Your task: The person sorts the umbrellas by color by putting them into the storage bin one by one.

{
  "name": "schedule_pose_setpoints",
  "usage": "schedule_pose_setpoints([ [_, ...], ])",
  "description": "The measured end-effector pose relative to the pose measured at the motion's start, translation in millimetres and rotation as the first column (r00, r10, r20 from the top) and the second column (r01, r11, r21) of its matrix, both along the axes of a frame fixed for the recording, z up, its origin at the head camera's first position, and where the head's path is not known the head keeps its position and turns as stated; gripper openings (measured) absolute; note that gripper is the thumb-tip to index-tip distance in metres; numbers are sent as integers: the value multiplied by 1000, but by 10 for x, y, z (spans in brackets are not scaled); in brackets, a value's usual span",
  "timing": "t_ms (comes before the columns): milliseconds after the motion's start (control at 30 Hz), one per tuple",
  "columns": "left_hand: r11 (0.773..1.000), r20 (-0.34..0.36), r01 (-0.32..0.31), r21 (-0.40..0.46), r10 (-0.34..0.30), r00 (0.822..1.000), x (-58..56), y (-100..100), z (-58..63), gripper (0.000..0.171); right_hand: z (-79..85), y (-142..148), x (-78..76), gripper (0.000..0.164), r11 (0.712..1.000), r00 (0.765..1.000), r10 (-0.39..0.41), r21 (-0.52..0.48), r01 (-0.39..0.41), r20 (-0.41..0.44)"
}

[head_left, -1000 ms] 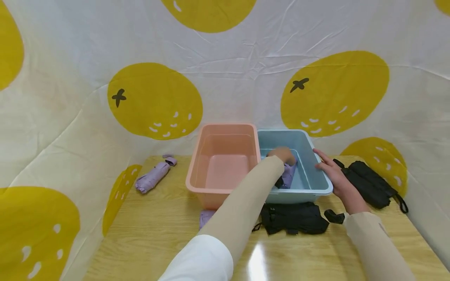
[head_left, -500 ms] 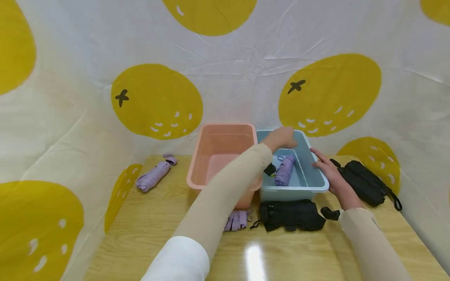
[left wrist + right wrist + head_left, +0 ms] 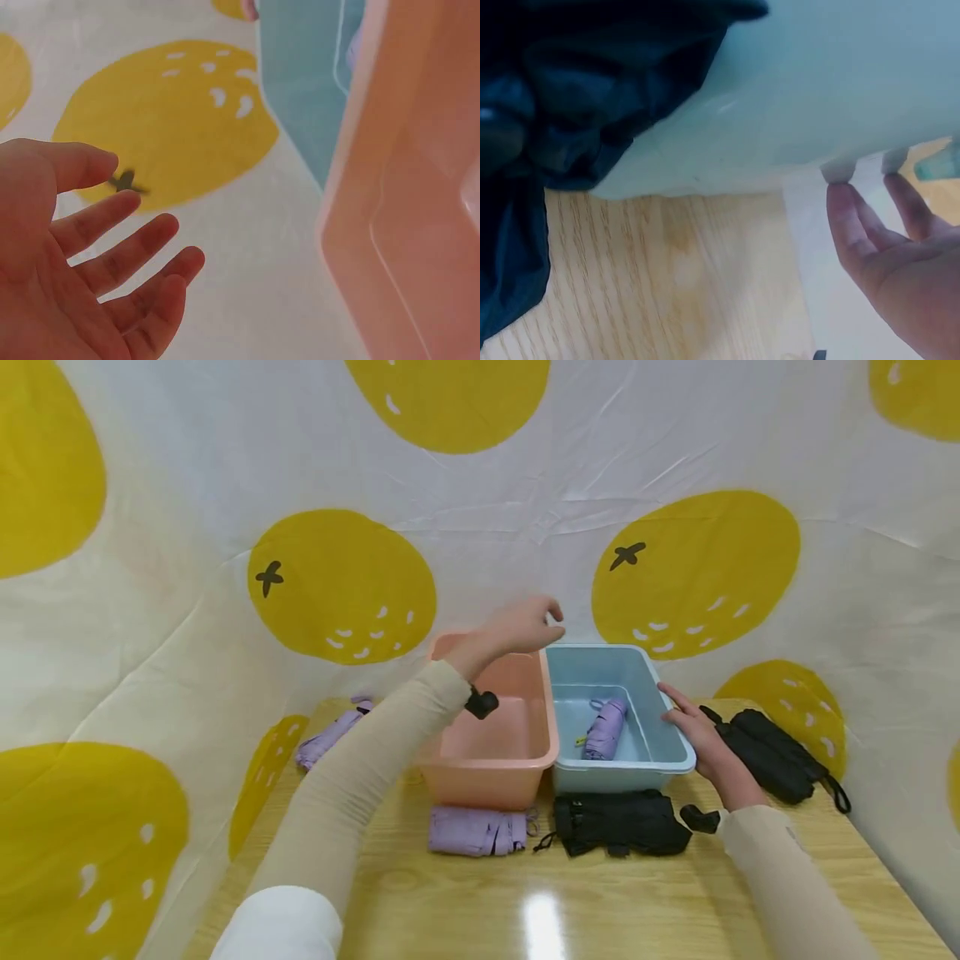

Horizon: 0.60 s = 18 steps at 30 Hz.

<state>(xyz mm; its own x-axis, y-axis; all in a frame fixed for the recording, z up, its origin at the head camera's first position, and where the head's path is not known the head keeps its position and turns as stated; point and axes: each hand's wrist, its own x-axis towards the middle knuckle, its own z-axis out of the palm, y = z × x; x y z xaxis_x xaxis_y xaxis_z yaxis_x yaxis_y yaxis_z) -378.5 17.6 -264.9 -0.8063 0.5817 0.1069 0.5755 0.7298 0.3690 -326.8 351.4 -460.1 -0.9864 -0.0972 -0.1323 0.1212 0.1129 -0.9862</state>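
My left hand is raised over the far part of the pink basin, holding nothing; in the left wrist view its fingers are loosely bent and spread. A purple folded umbrella lies inside the blue basin, beside the pink one. Against the blue basin's right wall rests my right hand. In the right wrist view its fingertips touch the outside of that wall. A black folded umbrella lies just right of this hand.
Along the front of the basins lie another purple folded umbrella and another black one. A third purple umbrella, partly behind my left sleeve, lies on the wooden table at left. A patterned cloth hangs behind.
My left hand has come up out of the blue basin and moved left over the pink one, leaving the purple umbrella in the blue basin. The right hand stays at the blue basin's side.
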Motion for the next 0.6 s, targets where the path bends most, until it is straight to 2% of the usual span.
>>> schedule_pose_setpoints([
  [100,993,23,-52,108,49,999,-38,-479,-9,36,-8,-44,-25,63,1000,1000,-10,-4,10,2],
  [200,971,46,-117,208,110,993,-80,-991,-36,36,1,-81,-38,63,1000,1000,-27,-17,27,-4],
  [300,944,65,-209,256,199,978,-91,-1562,-119,38,12,-127,-48,63,999,1000,-24,-32,23,-17],
  [433,919,136,-320,230,295,946,-35,-2269,-359,46,10,-151,-19,62,999,1000,-20,-32,19,-19],
  [600,900,215,-397,179,358,909,74,-2899,-788,48,-25,-110,37,62,999,1000,-25,-36,25,3],
])
